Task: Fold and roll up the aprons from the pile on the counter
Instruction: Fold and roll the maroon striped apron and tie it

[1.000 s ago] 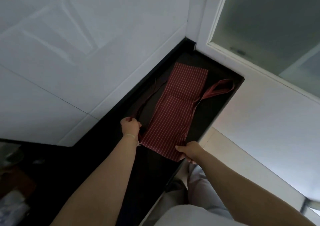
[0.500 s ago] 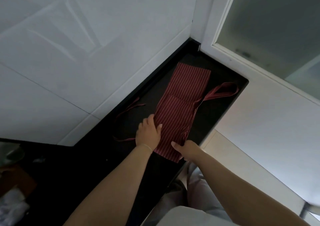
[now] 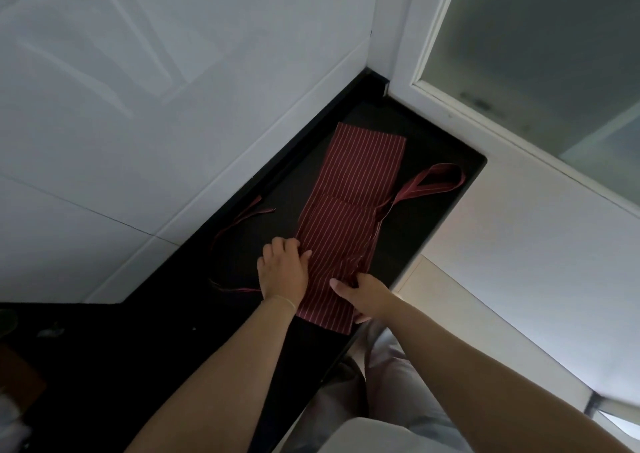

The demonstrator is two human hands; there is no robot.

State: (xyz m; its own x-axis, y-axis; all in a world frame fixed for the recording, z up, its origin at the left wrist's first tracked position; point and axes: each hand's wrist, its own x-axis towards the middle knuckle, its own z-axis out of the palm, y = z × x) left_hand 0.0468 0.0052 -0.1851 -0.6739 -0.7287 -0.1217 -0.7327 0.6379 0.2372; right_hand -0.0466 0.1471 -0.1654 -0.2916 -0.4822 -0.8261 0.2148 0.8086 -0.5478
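A dark red apron (image 3: 349, 210) with thin white stripes lies folded into a long narrow strip on the black counter (image 3: 433, 189). Its neck loop (image 3: 438, 182) trails to the right, and thin ties (image 3: 242, 217) trail to the left. My left hand (image 3: 282, 270) rests on the strip's left edge near its close end, with the thumb lying on the cloth. My right hand (image 3: 365, 296) grips the strip's right edge at the counter's front lip, thumb on top and fingers tucked under the cloth.
A white tiled wall (image 3: 156, 123) runs along the counter's left side. A white window frame (image 3: 415, 71) with frosted glass closes the far end. The counter's front edge (image 3: 398, 286) drops off to the right. Dim objects (image 3: 14, 400) sit at the lower left.
My left hand let go of the tie at the left and moved right onto the apron's left edge. My right hand stayed on the near right edge.
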